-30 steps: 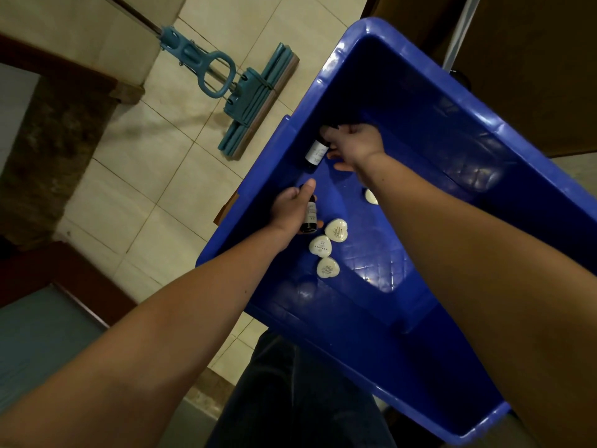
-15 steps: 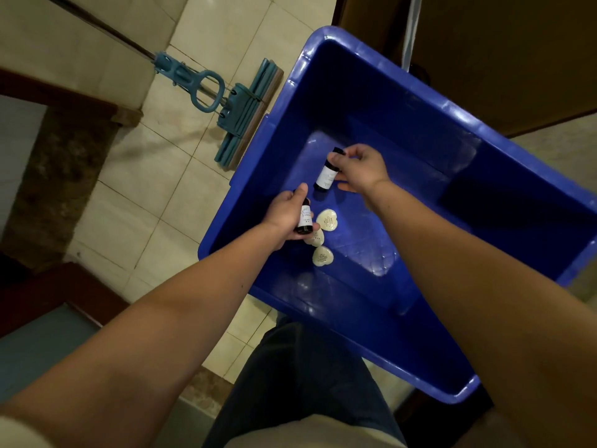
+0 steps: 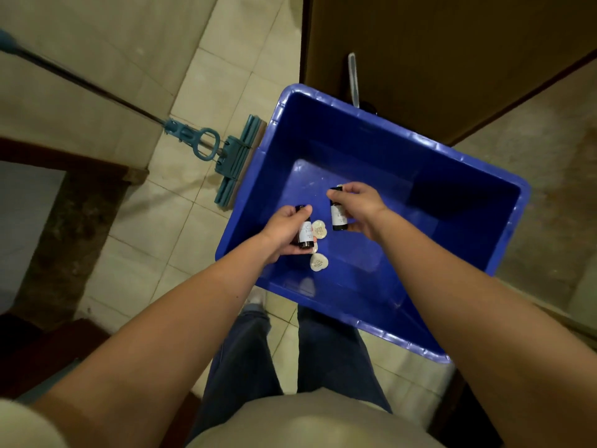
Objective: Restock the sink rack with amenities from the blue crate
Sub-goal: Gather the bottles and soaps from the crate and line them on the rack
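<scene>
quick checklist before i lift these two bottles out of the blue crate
1. Left hand grips a dark bottle: ok.
2. Right hand grips the second dark bottle: ok.
3. Caps tight: cannot tell.
4. Way up out of the blue crate unobstructed: ok.
5. Crate emptied: not ok, heart-shaped packets lie on its floor.
6. Floor to the left free: not ok, a mop lies beside the crate.
</scene>
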Tool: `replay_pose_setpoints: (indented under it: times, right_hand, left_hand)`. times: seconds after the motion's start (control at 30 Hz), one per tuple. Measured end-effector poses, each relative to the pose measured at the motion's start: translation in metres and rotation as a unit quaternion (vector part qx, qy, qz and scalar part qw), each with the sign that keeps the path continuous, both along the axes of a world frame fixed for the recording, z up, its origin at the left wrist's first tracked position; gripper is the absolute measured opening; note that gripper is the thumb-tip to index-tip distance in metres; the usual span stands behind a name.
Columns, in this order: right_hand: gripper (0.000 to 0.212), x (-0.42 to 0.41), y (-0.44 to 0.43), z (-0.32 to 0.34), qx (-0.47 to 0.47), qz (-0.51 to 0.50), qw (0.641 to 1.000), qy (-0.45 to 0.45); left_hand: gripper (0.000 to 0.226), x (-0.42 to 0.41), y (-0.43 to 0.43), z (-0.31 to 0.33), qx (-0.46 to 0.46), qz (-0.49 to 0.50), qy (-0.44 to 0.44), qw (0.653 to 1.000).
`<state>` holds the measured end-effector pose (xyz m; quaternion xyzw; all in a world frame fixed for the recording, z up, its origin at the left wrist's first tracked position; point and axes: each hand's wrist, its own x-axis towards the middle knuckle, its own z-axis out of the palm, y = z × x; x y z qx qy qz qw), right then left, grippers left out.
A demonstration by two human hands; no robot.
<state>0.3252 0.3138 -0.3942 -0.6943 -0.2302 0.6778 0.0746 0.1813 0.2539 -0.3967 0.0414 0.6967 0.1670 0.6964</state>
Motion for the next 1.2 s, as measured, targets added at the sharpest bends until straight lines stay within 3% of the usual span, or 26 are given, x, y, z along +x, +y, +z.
replay_pose_setpoints:
  times: [0.17,0.27,0.4,0.57,0.8,1.2]
  right_hand:
    - [0.014,0.005,-0.025,0.037,-0.003,-0.038,0.999,0.008]
    - [0.022,0.004,-0.048,0.060,0.007,-0.076,0.997,0.012]
    - [0.012,-0.001,-0.080,0.095,0.051,-0.117,0.992,0.009]
    - [0.017,-0.006,-0.115,0.140,0.106,-0.154,0.982,0.001]
    - [0.041,0.001,-0.155,0.215,0.178,-0.186,0.966,-0.019]
    - [0.035,0.036,-0.238,0.323,0.285,-0.309,0.907,-0.038]
  left_hand:
    - [0.010,-0.006,-0.009,0.031,0.043,-0.078,0.003,0.996]
    - [0.019,-0.012,-0.018,0.055,0.068,-0.118,-0.004,0.991]
    - [0.022,-0.023,-0.028,0.087,0.117,-0.158,-0.006,0.981]
    - [0.033,-0.031,-0.034,0.130,0.166,-0.204,-0.043,0.964]
    - [0.032,-0.026,-0.041,0.203,0.267,-0.292,-0.078,0.915]
    - [0.030,0.024,-0.078,0.323,0.351,-0.406,-0.190,0.822]
